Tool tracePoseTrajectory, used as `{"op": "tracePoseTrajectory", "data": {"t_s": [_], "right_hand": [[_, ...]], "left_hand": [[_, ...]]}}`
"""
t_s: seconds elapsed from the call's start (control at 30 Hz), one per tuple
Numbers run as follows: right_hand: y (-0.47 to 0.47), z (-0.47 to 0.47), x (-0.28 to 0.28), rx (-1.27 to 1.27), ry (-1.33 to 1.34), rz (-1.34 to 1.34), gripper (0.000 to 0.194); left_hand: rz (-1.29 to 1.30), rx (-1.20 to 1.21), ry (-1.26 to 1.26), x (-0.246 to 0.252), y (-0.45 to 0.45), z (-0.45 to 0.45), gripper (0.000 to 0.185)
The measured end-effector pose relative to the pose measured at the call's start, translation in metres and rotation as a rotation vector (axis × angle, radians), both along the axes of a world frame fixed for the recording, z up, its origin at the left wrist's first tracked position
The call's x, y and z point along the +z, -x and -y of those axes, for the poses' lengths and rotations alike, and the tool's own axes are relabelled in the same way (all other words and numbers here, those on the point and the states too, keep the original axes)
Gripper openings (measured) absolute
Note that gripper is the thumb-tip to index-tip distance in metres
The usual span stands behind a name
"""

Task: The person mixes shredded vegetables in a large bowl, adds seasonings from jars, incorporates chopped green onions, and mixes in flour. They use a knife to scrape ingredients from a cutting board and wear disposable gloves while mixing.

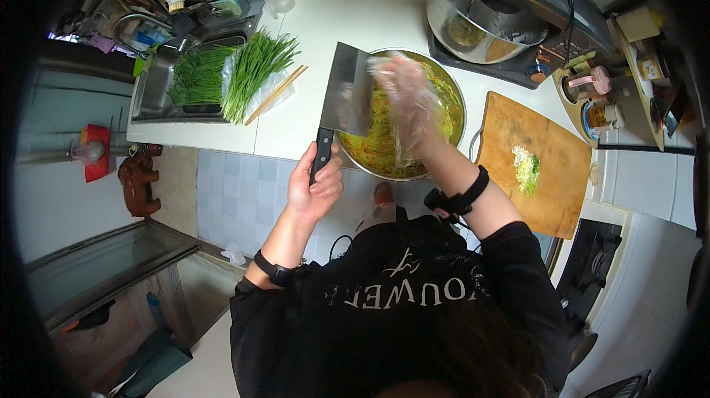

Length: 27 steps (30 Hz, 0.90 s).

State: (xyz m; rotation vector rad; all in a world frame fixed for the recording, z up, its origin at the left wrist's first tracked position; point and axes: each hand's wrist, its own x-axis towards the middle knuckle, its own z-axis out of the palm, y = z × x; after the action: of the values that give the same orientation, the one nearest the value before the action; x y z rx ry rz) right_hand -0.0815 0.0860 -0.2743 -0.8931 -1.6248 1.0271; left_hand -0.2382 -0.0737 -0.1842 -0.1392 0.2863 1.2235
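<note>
My left hand [319, 182] grips the black handle of a cleaver [348, 87], its wide steel blade upright at the left rim of a large round metal pan [460, 121]. Shredded green and orange vegetables [377, 143] fill the pan. Over them is my right hand [407, 98] in a clear plastic glove, blurred, its fingers near the blade; whether it holds anything cannot be seen. To the right, chopped white and green pieces [526, 171] lie on a wooden cutting board [563, 176].
Left of the pan, green stalks [258, 74] lie on a plastic bag beside wooden chopsticks [276, 94]. More greens [197, 79] fill the sink [148, 100]. A large steel pot [449, 21] stands on a cooktop behind the board. A shelf with jars [604, 115] is at right.
</note>
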Motion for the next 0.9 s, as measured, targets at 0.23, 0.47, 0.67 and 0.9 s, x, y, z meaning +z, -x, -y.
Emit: {"op": "tracePoseTrajectory", "data": {"t_s": [0.23, 0.47, 0.67, 0.9], "right_hand": [[-0.015, -0.017, 0.03, -0.173, 0.295, 0.941, 0.035], [0.006, 0.048, 0.068, -0.074, 0.216, 0.664, 0.09], [0.006, 0.038, 0.067, -0.084, 0.099, 0.632, 0.1], [-0.033, 0.014, -0.016, 0.185, 0.344, 0.798, 0.067]], "left_hand": [[-0.054, 0.017, -0.085, 0.005, -0.002, -0.002, 0.033], [-0.357, 0.024, -0.131, 0.0, -0.016, -0.022, 0.031], [-0.512, -0.048, -0.161, 0.004, -0.022, -0.023, 0.031], [-0.702, 0.008, -0.232, 0.019, -0.021, -0.008, 0.033]]}}
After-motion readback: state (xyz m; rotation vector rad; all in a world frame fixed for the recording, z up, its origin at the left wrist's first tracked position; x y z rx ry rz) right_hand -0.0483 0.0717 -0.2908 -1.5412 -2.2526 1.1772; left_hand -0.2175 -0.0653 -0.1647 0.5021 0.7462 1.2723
